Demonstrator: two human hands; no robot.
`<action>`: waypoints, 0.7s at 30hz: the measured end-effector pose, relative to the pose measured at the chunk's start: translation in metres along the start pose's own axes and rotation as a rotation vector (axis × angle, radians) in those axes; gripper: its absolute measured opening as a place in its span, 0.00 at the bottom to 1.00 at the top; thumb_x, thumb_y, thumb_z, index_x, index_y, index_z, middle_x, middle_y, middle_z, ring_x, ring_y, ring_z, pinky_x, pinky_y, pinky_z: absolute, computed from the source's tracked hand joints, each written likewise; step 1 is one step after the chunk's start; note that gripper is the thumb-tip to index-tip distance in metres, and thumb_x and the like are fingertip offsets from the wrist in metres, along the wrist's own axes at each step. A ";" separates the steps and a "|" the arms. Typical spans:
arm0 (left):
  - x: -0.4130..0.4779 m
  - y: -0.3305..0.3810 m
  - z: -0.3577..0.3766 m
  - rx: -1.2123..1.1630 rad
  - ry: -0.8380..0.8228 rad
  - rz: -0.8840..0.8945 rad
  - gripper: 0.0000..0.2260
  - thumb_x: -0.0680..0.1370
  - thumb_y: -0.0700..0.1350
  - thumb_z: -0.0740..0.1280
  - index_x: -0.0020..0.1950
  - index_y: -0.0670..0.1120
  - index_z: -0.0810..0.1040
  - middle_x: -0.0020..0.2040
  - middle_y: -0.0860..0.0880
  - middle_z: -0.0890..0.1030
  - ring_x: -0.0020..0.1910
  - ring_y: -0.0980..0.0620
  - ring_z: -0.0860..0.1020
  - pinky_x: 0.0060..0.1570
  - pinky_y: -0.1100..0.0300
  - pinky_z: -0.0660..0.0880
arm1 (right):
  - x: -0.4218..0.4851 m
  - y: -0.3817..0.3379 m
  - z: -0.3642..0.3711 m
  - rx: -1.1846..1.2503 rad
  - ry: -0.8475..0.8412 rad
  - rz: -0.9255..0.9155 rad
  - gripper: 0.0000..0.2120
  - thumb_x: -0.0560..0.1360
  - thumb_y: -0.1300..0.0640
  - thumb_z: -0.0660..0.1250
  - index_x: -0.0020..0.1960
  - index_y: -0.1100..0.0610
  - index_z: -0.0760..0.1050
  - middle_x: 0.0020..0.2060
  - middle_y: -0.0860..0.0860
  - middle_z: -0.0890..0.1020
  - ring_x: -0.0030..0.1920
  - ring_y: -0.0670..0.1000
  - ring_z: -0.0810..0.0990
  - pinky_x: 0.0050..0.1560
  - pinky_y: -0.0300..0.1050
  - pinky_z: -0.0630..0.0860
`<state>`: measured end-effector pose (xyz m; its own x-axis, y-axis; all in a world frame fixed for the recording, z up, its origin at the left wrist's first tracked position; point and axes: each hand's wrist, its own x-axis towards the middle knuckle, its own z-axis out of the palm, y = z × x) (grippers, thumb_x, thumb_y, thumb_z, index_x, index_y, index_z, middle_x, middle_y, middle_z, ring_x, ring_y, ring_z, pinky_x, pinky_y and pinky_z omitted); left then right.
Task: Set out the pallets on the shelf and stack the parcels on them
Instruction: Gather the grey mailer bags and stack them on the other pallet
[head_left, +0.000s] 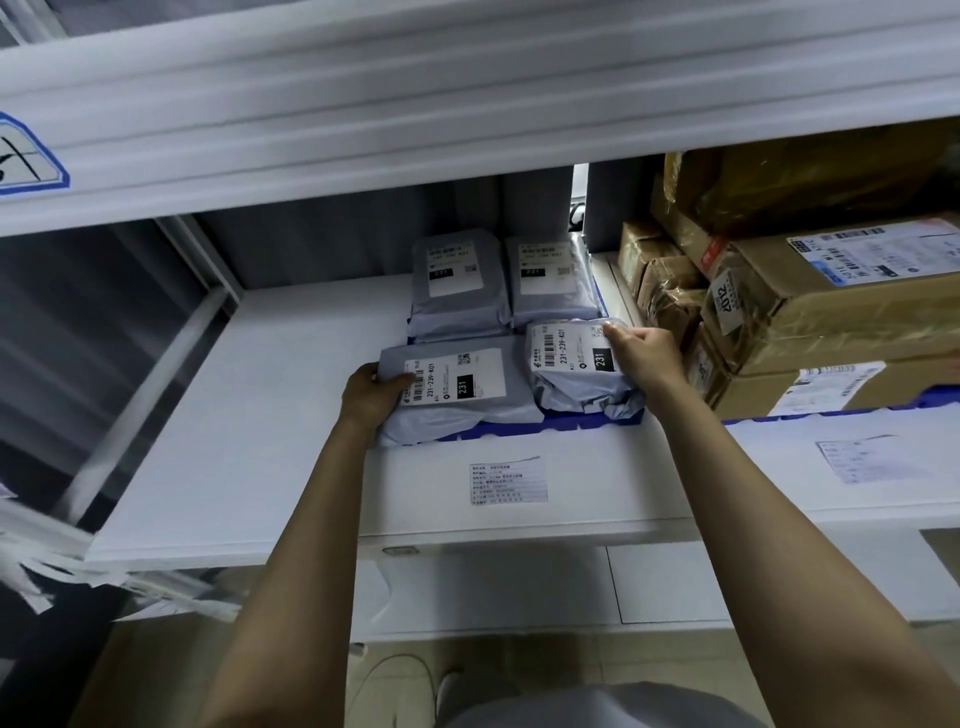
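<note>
Fingers of the right hand curl over the far right edge of the front right parcel, while the left hand clasps the left edge of the front left parcel, thumb on top. Both grey bags lie side by side on a blue pallet on the white shelf, in front of two more parcels. Brown cartons are stacked to the right.

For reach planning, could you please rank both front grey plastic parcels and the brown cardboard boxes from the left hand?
1. Front-left grey plastic parcel, in left hand.
2. Front-right grey parcel, centre.
3. Brown cardboard boxes, far right.
</note>
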<state>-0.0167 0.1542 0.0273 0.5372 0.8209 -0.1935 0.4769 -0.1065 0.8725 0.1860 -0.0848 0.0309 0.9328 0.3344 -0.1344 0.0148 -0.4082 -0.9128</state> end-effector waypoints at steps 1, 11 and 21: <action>0.000 0.000 -0.001 -0.001 0.000 -0.004 0.18 0.75 0.43 0.71 0.63 0.38 0.75 0.61 0.40 0.79 0.58 0.43 0.78 0.58 0.54 0.74 | 0.000 0.002 0.001 -0.008 -0.016 0.000 0.21 0.74 0.41 0.64 0.38 0.59 0.79 0.39 0.59 0.84 0.41 0.60 0.84 0.42 0.58 0.79; -0.002 -0.004 -0.010 0.060 -0.054 0.045 0.34 0.72 0.51 0.74 0.73 0.43 0.65 0.68 0.43 0.74 0.63 0.46 0.75 0.64 0.53 0.72 | -0.009 0.005 -0.004 -0.071 -0.039 -0.058 0.18 0.75 0.43 0.65 0.43 0.58 0.80 0.40 0.56 0.84 0.42 0.57 0.83 0.44 0.55 0.79; -0.012 -0.016 -0.020 0.442 -0.276 0.309 0.61 0.57 0.51 0.83 0.78 0.51 0.46 0.75 0.49 0.57 0.73 0.49 0.58 0.64 0.53 0.68 | -0.013 0.000 -0.004 -0.062 0.072 -0.144 0.26 0.75 0.44 0.67 0.65 0.60 0.75 0.57 0.58 0.82 0.54 0.55 0.82 0.55 0.56 0.79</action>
<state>-0.0445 0.1571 0.0244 0.8292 0.5455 -0.1218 0.4824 -0.5884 0.6489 0.1754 -0.0922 0.0337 0.9426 0.3328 0.0259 0.1703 -0.4127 -0.8948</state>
